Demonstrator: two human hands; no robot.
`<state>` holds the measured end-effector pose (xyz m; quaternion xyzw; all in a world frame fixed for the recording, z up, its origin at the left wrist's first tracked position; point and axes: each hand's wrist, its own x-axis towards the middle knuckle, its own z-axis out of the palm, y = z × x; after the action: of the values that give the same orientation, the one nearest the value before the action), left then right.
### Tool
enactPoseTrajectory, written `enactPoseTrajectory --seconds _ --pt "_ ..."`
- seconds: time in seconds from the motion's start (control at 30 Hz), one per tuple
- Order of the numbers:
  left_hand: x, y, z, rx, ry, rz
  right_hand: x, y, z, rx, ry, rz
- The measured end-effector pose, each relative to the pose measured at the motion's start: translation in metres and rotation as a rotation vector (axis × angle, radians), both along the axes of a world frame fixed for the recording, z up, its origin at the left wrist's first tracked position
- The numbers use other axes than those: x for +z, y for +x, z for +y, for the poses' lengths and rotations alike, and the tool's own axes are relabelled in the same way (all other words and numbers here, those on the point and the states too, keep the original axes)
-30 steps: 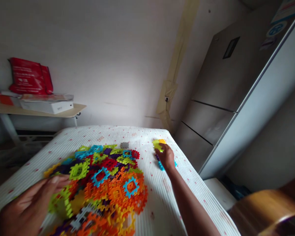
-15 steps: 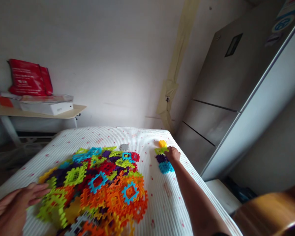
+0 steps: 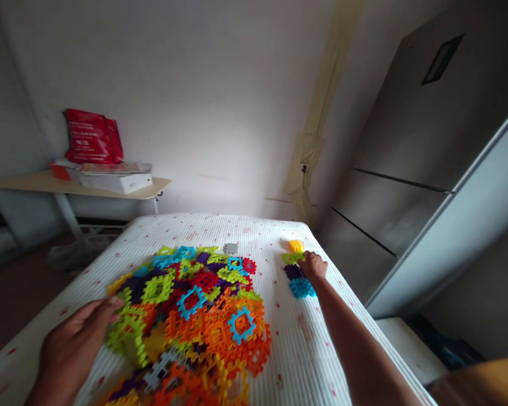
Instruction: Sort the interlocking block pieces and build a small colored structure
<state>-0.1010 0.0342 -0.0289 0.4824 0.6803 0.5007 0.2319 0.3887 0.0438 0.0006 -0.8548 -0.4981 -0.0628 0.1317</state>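
Note:
A heap of colourful notched plastic building tiles point(image 3: 203, 316) spreads over the left and middle of the covered table. My left hand point(image 3: 74, 347) is at the heap's left edge, its fingers stretched toward the green tiles point(image 3: 129, 330); nothing shows in its grasp. On the right, a short row holds a yellow tile point(image 3: 296, 246), a green tile point(image 3: 291, 258), a purple tile point(image 3: 293, 272) and light-blue tiles point(image 3: 302, 288). My right hand point(image 3: 314, 265) has its fingers curled down on the right end of the green tile, and its fingertips are partly hidden.
A single grey tile point(image 3: 231, 248) lies behind the heap. The table wears a white striped cloth point(image 3: 296, 361). A tall grey fridge point(image 3: 389, 141) stands to the right. At the back left, a side table point(image 3: 38, 183) bears a white box point(image 3: 116, 180) and a red bag point(image 3: 91, 135).
The whole view has shifted, so the things appear farther right. My left hand has come further into view, its fingers close to the heap's edge. My right hand stays at the green tile.

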Motion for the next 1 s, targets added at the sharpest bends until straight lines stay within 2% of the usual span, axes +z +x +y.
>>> enactPoseTrajectory --seconds 0.1,0.17,0.23,0.3,0.43,0.63,0.73,0.8,0.87,1.0 --pt "0.017 0.008 -0.005 -0.036 -0.028 -0.108 0.004 -0.002 -0.001 0.005 0.018 0.011" --pt "0.022 0.006 -0.006 -0.075 -0.045 -0.105 0.006 -0.003 -0.001 0.023 0.063 -0.011" --pt "0.024 0.0 -0.007 -0.167 -0.085 -0.051 0.007 -0.006 -0.001 0.08 0.158 -0.062" --pt "0.025 -0.006 -0.007 -0.251 -0.115 0.039 0.007 -0.011 -0.004 0.161 0.276 -0.103" --pt "0.019 -0.013 -0.005 -0.321 -0.144 0.228 0.014 -0.026 -0.012 0.347 0.479 -0.095" --pt "0.013 -0.01 -0.002 -0.286 -0.193 0.396 0.047 -0.058 -0.026 0.522 0.621 0.051" --pt "0.017 -0.009 -0.004 -0.251 -0.177 0.422 0.065 -0.08 -0.035 0.544 0.637 0.168" --pt "0.018 -0.009 -0.005 -0.226 -0.176 0.44 0.069 -0.097 -0.04 0.596 0.597 0.242" --pt "0.017 -0.011 -0.005 -0.193 -0.196 0.455 0.066 -0.114 -0.044 0.685 0.523 0.296" --pt "0.012 -0.02 -0.003 -0.116 -0.245 0.481 0.047 -0.14 -0.045 0.818 0.43 0.287"
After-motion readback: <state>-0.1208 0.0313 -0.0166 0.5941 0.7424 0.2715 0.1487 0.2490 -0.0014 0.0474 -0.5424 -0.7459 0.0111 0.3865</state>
